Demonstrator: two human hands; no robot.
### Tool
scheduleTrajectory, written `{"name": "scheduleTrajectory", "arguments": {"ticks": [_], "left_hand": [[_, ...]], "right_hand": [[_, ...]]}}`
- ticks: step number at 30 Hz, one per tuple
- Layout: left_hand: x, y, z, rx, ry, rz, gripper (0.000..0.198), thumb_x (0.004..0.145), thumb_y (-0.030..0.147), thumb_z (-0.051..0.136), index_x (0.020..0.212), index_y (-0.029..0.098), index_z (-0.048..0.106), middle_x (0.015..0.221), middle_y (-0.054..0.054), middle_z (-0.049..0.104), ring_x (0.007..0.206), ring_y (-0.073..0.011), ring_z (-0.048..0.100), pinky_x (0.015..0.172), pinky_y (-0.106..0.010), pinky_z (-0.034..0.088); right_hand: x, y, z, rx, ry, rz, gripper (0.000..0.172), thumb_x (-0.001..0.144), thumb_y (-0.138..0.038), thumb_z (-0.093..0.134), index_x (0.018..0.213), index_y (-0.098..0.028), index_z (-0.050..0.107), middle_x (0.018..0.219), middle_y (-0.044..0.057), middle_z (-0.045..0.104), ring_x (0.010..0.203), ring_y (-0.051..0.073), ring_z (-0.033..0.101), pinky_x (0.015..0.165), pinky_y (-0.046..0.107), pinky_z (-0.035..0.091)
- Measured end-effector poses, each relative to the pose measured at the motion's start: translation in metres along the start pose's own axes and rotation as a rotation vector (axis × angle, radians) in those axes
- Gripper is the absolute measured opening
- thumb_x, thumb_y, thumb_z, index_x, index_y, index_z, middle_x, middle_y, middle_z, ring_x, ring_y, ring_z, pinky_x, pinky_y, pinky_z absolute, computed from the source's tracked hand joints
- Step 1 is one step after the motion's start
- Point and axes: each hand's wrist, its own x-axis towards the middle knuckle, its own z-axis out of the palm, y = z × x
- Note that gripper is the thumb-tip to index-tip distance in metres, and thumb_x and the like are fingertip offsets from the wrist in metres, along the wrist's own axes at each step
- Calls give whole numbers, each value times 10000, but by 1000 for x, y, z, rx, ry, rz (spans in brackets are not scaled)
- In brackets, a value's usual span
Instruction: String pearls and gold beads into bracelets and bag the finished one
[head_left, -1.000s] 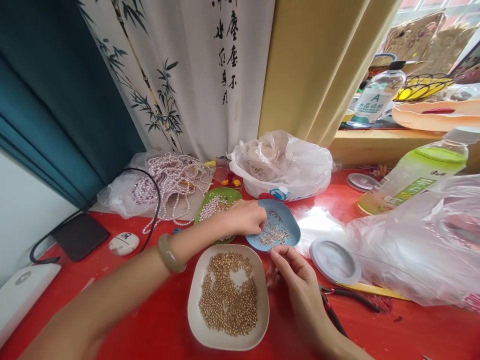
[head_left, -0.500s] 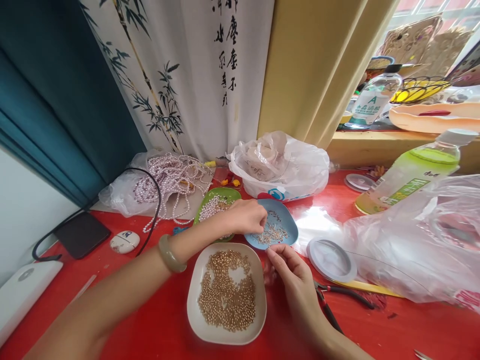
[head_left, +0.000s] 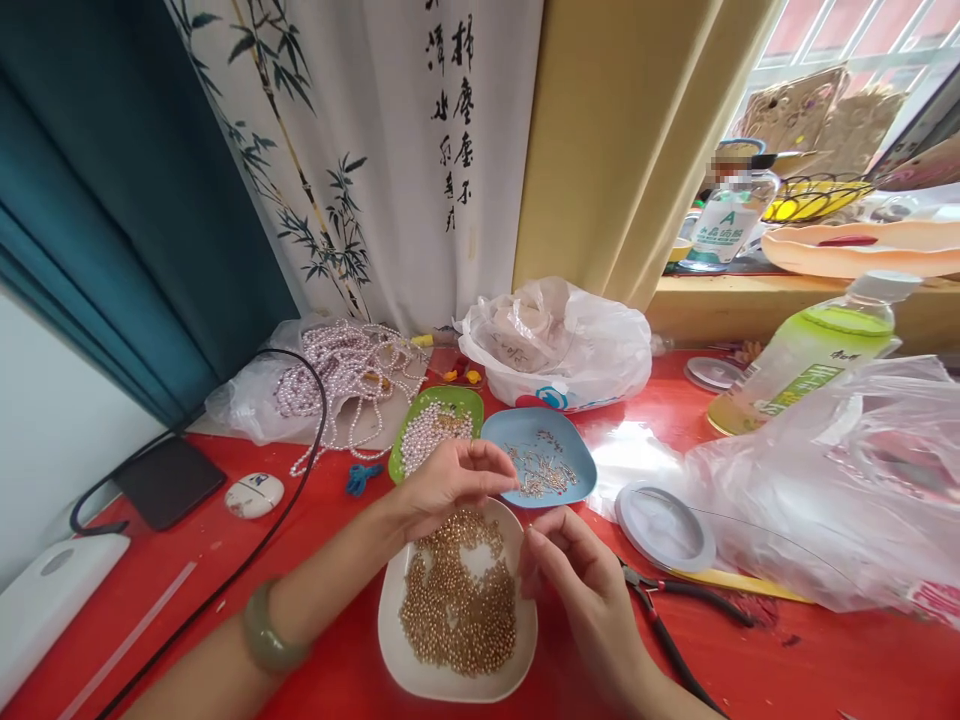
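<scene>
My left hand (head_left: 448, 480) hovers over the far edge of a white dish (head_left: 397, 668) full of small gold beads (head_left: 457, 600). Its thumb and fingertips are pinched together near the blue dish (head_left: 576, 455) of thin metal pins (head_left: 541, 474); what they hold is too small to name. My right hand (head_left: 577, 590) sits just right of the white dish, fingers curled in a pinch toward the left hand, with nothing I can make out in them. A green dish (head_left: 463, 400) of pale pearls lies behind the left hand.
Pearl strands (head_left: 337, 365) in a bag lie at the back left, a white plastic bag (head_left: 559, 340) at the back centre, a large clear bag (head_left: 840, 480) at right. Pliers (head_left: 675, 620), a round lid (head_left: 664, 515), a green bottle (head_left: 810, 355), a black cable (head_left: 247, 560) and a phone (head_left: 169, 480) lie on the red table.
My left hand has pulled back from the blue dish toward me, pinched, and now hangs over the gold beads. My right hand has drawn slightly left and nearer. The view has tilted up a little.
</scene>
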Motion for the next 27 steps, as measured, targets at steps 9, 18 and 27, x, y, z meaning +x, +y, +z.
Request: {"name": "scheduleTrajectory", "arguments": {"ticks": [9,18,27], "left_hand": [[0,-14,-3,-93,-72,1,108,599,184,705,663,126,640,610,9,600,479,-27,438,461,-162,303],[1,-17,0,-78,-67,-8,136,569,177,723,650,116,634,587,12,582,502,-55,476,507,-189,343],[0,-18,-1,-45,-68,12,109,561,156,719,635,126,645,613,4,605,559,-76,514,565,-207,367]], "right_hand": [[2,4,-3,-1,-63,4,239,788,-366,530,645,-182,479,542,-38,507,474,86,485,467,206,390],[5,6,-4,-54,-69,33,239,785,-357,513,638,-180,448,536,-40,508,468,86,485,469,211,364],[4,4,-3,-50,-67,19,197,791,-295,511,642,-174,463,532,-41,514,469,83,487,471,206,370]]}}
